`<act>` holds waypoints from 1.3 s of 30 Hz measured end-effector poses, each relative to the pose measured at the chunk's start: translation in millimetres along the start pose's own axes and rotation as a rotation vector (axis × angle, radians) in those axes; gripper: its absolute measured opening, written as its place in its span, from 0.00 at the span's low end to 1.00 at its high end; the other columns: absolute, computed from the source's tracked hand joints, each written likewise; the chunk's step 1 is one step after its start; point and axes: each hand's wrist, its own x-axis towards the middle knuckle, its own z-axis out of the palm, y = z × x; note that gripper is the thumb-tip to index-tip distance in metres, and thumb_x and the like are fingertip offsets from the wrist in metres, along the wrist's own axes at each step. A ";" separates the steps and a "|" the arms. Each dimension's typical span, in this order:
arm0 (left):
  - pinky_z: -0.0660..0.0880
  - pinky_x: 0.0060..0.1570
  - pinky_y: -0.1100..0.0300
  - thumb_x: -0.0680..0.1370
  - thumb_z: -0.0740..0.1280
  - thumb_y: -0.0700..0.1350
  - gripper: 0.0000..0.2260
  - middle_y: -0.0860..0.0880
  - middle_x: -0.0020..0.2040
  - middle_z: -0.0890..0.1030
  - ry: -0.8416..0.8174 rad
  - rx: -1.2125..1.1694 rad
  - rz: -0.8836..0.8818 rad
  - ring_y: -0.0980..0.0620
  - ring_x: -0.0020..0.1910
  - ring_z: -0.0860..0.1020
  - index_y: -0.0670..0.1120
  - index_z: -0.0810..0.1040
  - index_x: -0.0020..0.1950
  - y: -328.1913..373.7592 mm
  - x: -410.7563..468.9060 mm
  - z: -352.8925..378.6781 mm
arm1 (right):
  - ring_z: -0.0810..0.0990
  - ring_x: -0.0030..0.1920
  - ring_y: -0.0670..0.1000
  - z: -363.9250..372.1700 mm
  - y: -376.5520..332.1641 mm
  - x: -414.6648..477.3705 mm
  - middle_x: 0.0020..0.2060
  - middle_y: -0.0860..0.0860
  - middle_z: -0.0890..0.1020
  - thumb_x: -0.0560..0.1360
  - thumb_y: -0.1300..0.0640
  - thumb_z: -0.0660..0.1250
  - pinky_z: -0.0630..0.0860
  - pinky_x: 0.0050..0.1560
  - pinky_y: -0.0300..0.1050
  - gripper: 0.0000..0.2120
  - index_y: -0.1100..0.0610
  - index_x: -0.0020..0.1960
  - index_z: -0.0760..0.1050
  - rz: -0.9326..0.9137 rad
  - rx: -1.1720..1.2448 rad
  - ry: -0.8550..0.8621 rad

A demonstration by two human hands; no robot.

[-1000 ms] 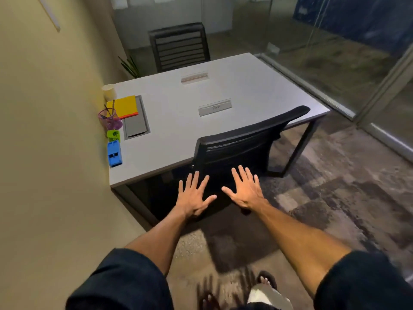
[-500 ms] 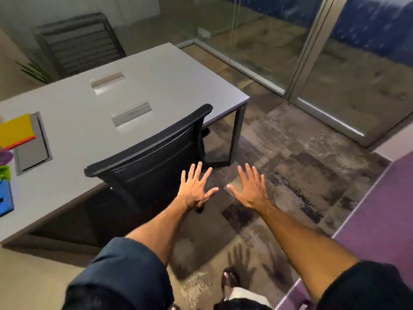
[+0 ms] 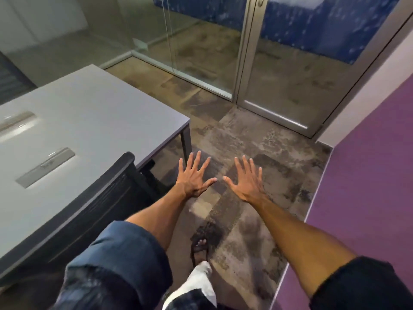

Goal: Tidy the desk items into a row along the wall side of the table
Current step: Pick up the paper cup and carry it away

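Left hand (image 3: 194, 180) and right hand (image 3: 247, 181) spread, fingers (image 3: 243, 163) released, empty, over carpet. View swung rightward; desk items now out of frame, left of fingers beyond tabletop (image 3: 93, 113). Tidying apparently finished.

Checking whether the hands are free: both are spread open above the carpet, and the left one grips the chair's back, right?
Not quite. The head view shows the left hand open and holding nothing, apart from the chair. The right hand is likewise spread open, both above the carpet.
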 end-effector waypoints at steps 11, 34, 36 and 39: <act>0.39 0.72 0.36 0.76 0.45 0.70 0.36 0.45 0.80 0.40 0.107 -0.013 0.007 0.41 0.78 0.41 0.55 0.43 0.79 -29.6 206.4 -68.5 | 0.40 0.79 0.54 -49.4 11.9 196.4 0.79 0.50 0.44 0.75 0.29 0.49 0.38 0.76 0.60 0.40 0.47 0.79 0.44 0.097 0.005 0.058; 0.35 0.70 0.35 0.76 0.44 0.70 0.35 0.45 0.79 0.39 0.071 -0.163 -0.380 0.41 0.78 0.39 0.55 0.41 0.79 -105.8 573.5 -159.1 | 0.39 0.78 0.54 -128.0 16.2 662.0 0.79 0.51 0.41 0.74 0.28 0.45 0.38 0.75 0.61 0.41 0.47 0.79 0.39 -0.300 -0.158 -0.100; 0.35 0.70 0.36 0.77 0.45 0.70 0.35 0.45 0.80 0.41 0.070 -0.149 -0.424 0.41 0.78 0.40 0.55 0.42 0.79 -118.1 586.7 -167.5 | 0.39 0.78 0.54 -133.4 5.2 688.4 0.79 0.51 0.40 0.75 0.28 0.46 0.38 0.76 0.61 0.41 0.48 0.79 0.39 -0.341 -0.176 -0.120; 0.37 0.71 0.35 0.76 0.46 0.70 0.36 0.46 0.80 0.41 0.078 -0.179 -0.512 0.41 0.78 0.41 0.55 0.44 0.79 -138.7 604.1 -180.1 | 0.39 0.78 0.55 -135.3 -20.9 729.5 0.79 0.51 0.40 0.75 0.28 0.46 0.37 0.75 0.61 0.41 0.49 0.79 0.40 -0.427 -0.179 -0.149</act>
